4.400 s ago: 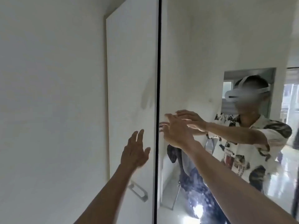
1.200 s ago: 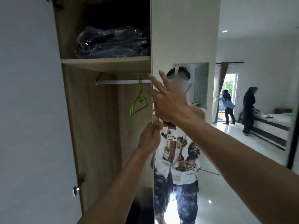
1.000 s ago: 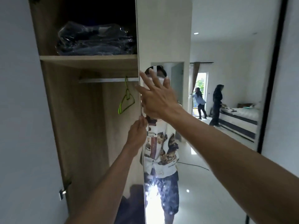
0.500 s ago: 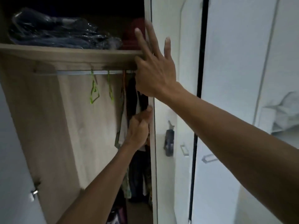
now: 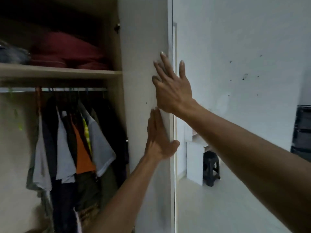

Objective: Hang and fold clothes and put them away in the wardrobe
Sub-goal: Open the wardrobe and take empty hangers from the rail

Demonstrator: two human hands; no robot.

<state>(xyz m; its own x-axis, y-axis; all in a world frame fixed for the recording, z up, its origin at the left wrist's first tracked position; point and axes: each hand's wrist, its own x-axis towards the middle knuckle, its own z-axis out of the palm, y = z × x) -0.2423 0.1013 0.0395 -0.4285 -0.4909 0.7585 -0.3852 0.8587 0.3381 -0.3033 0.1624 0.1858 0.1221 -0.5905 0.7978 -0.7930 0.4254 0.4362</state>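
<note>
Both hands lie flat, fingers straight, on the tall white wardrobe door (image 5: 143,115) standing upright: right hand (image 5: 171,88) above left hand (image 5: 159,142), at its free right edge. Hanging shirts (image 5: 75,140) fill the rail (image 5: 55,89) under the wooden shelf (image 5: 58,71).

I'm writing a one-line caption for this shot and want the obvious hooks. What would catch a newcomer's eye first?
First, the two hands flat on the open wardrobe door at centre: the right hand above, the left hand below with its thumb hooked round the door's edge. Next, the hanging clothes on the rail at lower left, an orange shirt standing out. Above them, a dark red bundle on the shelf.
</note>
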